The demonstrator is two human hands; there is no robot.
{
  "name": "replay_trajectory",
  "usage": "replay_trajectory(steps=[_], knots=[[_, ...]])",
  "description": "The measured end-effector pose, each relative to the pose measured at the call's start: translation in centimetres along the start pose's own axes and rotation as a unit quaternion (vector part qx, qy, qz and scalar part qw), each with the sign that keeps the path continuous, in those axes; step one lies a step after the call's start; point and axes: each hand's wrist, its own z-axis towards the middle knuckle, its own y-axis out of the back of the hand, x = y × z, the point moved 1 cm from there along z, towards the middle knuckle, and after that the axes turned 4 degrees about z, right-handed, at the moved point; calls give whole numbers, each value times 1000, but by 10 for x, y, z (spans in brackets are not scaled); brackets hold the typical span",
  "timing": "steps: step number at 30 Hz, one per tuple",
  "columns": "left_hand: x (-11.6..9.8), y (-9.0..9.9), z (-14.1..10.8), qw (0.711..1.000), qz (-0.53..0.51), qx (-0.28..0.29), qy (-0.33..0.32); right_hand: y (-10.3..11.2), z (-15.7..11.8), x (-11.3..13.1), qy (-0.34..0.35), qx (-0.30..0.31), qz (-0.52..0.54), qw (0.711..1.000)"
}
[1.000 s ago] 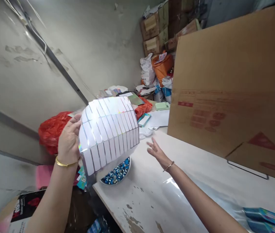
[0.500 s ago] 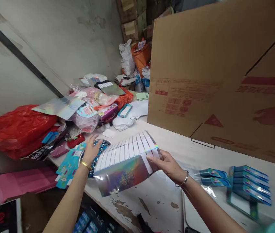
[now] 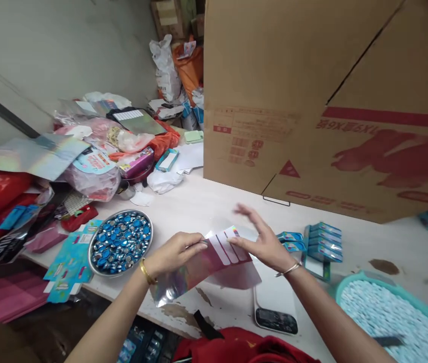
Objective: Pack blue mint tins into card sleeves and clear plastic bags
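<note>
A shiny holographic sheet with white strips point(image 3: 206, 267) hangs tilted above the table's front part. My left hand point(image 3: 179, 249) pinches its upper edge between thumb and fingers. At the sheet's right end, the thumb of my right hand point(image 3: 261, 242) lies near the white strips, its fingers spread and slightly blurred; whether it grips the sheet is unclear. Left of my left hand is a round metal bowl point(image 3: 149, 242) full of small blue and silver caps. Beneath my right wrist is a white scale point(image 3: 276, 302) with a dark display.
A large cardboard box point(image 3: 266, 91) stands at the back right. Blue packs point(image 3: 325, 242) are stacked to the right, behind a teal basin point(image 3: 380, 282) of small pale pieces. Plastic bags point(image 3: 96, 181) and flat blue cartons point(image 3: 68, 262) lie at the left.
The view has shifted right. My left hand has moved from over the bowl to the sheet and now pinches it. My right hand's fingers have spread. The sheet is folded or bent differently.
</note>
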Motion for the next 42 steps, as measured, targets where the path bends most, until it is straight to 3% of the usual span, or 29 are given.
replay_trajectory(steps=[2,3,5,7,11,17,24,30,34,37,40,42], knots=[[3,-3,10,998,-18,53,-11,-1,-6,-14,-80,128,103,983],[6,-7,17,998,-14,65,-11,-3,-9,-23,-109,148,145,972],[14,-22,32,999,24,47,-6,-9,-14,-43,-135,104,192,966],[26,-43,47,996,87,-13,-12,-13,-19,-66,-145,28,213,966],[51,-92,71,969,217,-94,-69,-12,-29,-112,-199,-63,256,944],[78,-153,94,928,305,-180,-117,-1,-36,-163,-248,-112,276,922],[95,-194,110,931,274,-212,-119,5,-45,-209,-269,-134,243,922],[77,-205,100,964,174,-194,-60,7,-44,-249,-263,-167,147,939],[51,-204,101,961,4,-271,52,20,-48,-255,-239,-186,74,950],[28,-206,119,911,-175,-338,157,56,-55,-247,-158,-208,-65,963],[6,-214,149,868,-299,-342,201,109,-56,-250,-102,-251,-248,930],[-5,-224,170,859,-337,-327,205,140,-52,-261,-131,-268,-283,912]])
